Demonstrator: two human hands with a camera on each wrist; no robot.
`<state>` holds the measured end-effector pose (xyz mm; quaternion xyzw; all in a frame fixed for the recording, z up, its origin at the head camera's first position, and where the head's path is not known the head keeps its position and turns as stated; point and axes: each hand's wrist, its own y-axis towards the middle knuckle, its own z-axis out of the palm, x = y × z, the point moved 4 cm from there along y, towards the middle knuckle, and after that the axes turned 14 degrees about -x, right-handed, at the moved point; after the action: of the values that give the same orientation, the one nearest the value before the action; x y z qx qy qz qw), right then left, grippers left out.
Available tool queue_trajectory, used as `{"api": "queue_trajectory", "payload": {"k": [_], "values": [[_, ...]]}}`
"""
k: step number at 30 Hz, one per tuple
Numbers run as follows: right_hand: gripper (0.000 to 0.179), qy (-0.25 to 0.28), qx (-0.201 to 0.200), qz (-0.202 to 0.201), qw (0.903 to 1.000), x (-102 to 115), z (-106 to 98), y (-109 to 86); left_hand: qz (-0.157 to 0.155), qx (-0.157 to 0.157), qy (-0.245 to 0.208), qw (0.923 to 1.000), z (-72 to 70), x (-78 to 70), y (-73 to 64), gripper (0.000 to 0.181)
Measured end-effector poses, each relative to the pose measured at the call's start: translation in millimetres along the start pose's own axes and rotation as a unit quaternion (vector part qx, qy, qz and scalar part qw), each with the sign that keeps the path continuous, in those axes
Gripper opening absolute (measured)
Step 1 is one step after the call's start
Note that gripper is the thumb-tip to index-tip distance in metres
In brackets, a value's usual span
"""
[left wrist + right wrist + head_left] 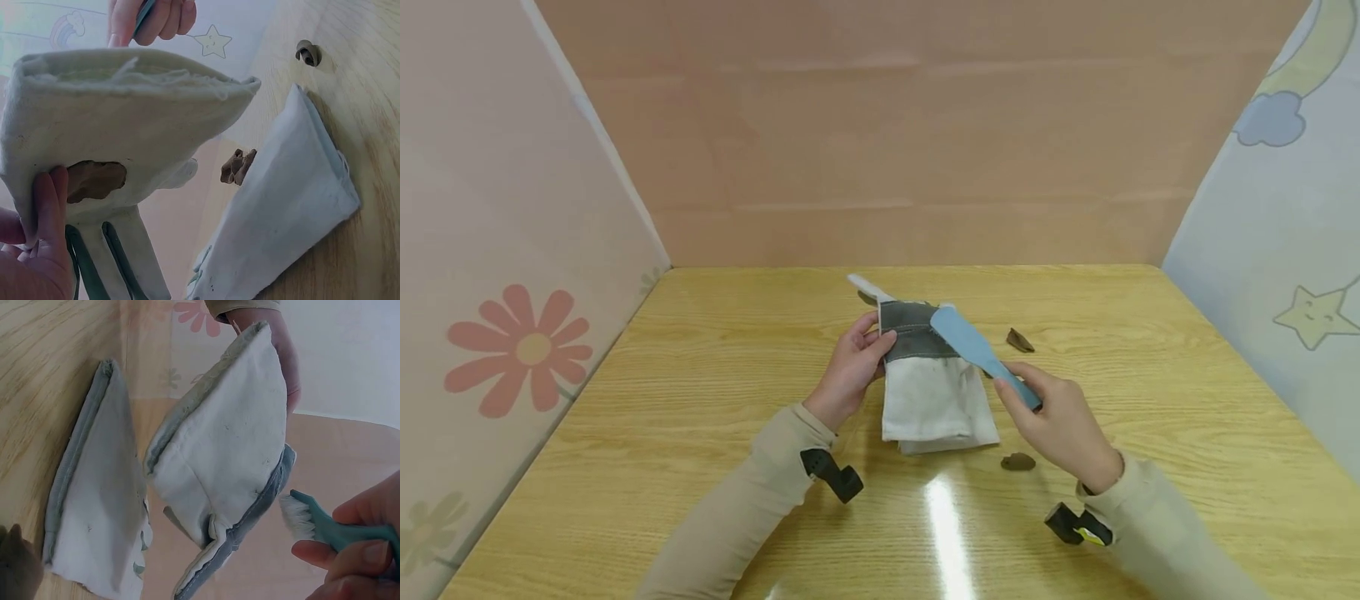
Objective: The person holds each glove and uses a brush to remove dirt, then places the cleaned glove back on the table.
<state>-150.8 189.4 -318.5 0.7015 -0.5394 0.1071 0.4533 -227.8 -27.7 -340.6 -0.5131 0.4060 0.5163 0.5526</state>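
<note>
My left hand (848, 371) grips a white work glove (925, 400) with a dark grey band, thumb on its front. A brown patch (97, 181) marks the glove beside my fingertips in the left wrist view. My right hand (1060, 421) holds a blue brush (973, 340) by its handle. White bristles (297, 517) face the grey part of the glove in the right wrist view; whether they touch it I cannot tell. Beneath the held glove, a second white glove (281, 212) lies on the table, mostly hidden from the head view.
Several brown curled pieces lie on the wooden table (715, 383), among them one behind the brush (1019, 339) and another near my right hand (1018, 462). A plain pinkish wall (880, 142) closes off the back, with printed panels at both sides.
</note>
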Motion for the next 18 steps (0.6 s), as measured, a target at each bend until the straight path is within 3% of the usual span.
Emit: {"api": "queue_trajectory", "payload": {"k": [11, 18], "values": [[0.023, 0.041, -0.026, -0.014, 0.9987, 13, 8, 4.8, 0.038, 0.018, 0.004, 0.9991, 6.0, -6.2, -13.0, 0.039], [0.023, 0.027, -0.011, 0.001, 0.9996, 15, 19, 4.0, 0.006, -0.003, -0.031, 0.9995, 12.9, -1.6, -20.8, 0.041]]}}
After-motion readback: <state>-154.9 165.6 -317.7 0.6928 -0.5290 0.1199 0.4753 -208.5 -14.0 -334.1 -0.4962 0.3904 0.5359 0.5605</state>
